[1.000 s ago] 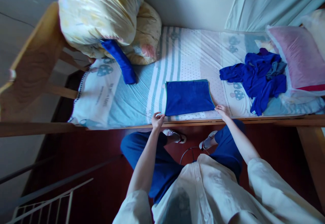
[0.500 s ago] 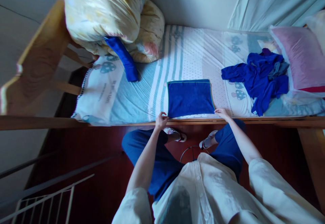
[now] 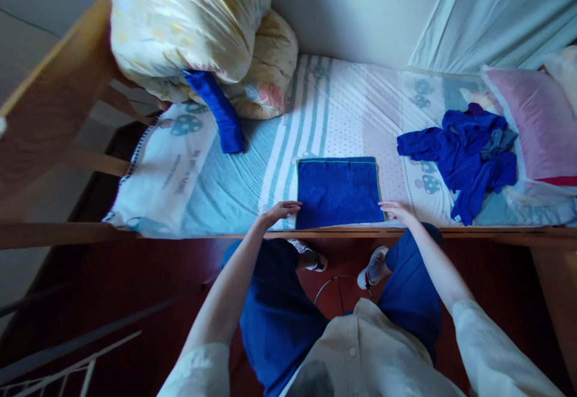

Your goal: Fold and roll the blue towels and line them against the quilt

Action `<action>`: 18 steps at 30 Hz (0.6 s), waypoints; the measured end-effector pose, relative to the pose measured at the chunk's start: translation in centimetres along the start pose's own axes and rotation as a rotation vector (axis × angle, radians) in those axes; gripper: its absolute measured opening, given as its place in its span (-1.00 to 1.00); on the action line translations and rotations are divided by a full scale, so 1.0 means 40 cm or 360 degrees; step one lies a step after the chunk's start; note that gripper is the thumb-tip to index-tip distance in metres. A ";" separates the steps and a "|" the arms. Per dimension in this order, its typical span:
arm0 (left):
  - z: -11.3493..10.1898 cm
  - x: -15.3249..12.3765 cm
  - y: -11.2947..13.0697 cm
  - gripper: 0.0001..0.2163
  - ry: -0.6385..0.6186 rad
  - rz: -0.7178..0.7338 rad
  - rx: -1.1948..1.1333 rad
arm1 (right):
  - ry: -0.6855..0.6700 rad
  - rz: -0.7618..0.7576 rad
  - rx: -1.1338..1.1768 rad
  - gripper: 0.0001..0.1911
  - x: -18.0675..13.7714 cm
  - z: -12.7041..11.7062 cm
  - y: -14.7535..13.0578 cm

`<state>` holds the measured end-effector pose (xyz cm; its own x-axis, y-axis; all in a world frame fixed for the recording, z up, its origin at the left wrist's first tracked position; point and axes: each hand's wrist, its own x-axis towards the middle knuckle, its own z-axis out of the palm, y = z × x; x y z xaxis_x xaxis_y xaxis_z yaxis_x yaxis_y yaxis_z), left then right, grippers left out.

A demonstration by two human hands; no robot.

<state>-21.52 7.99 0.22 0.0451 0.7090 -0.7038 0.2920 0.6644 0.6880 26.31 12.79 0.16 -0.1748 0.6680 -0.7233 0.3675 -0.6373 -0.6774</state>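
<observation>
Head camera, and play is centred on the folded blue cloth (image 3: 339, 193), lying flat at the near edge of the bed, so let's hang the clock on that! Left hand (image 3: 285, 208) at eight o'clock: fingers stretched out, close together, tips at the cloth's side edge near its near corner. Right hand (image 3: 395, 209) at four, fingers pointing inward, tips right on the opposite edge. Whether either is pinching fabric or only pressing on it, I cannot tell from up here. Lovely neat rectangle, mind you, with a thin yellow-green trim showing along the far edge and the sides!

Out to ten o'clock, a long blue strip of fabric (image 3: 219, 115) lies slantwise, its upper end meeting a big cream bundle of bedding (image 3: 189, 24). Swing round to two o'clock and it's a scramble: a crumpled heap of blue clothes (image 3: 469, 154), a greyer-blue piece among it, just beside the pink pillow (image 3: 536, 121). Pale curtain (image 3: 491, 18) up at one. Down at six, past the wooden bed rail (image 3: 351, 233), two white shoes (image 3: 373, 268) stand on the red floor (image 3: 336, 292), blue trousers (image 3: 279, 301) spread either side.
</observation>
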 end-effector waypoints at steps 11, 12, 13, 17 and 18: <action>-0.031 0.161 0.112 -0.17 0.0380 0.0156 -0.0355 | 0.0246 -0.0268 -0.0105 -0.51 0.182 -0.033 -0.126; -0.033 0.172 0.117 -0.17 0.0397 0.0189 -0.0382 | 0.0298 -0.0308 -0.0107 -0.51 0.202 -0.032 -0.132; -0.033 0.182 0.123 -0.18 0.0405 0.0225 -0.0406 | 0.0340 -0.0361 -0.0111 -0.52 0.220 -0.029 -0.139; -0.029 0.211 0.148 -0.21 0.0430 0.0291 -0.0452 | 0.0431 -0.0574 -0.0100 -0.53 0.286 -0.013 -0.172; -0.028 0.218 0.154 -0.21 0.0440 0.0286 -0.0463 | 0.0458 -0.0591 -0.0100 -0.52 0.301 -0.009 -0.181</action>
<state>-20.39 18.54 -1.47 -0.1984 0.8297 -0.5217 0.0199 0.5356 0.8442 21.89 25.57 -3.59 -0.0478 0.9312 -0.3613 0.3843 -0.3167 -0.8672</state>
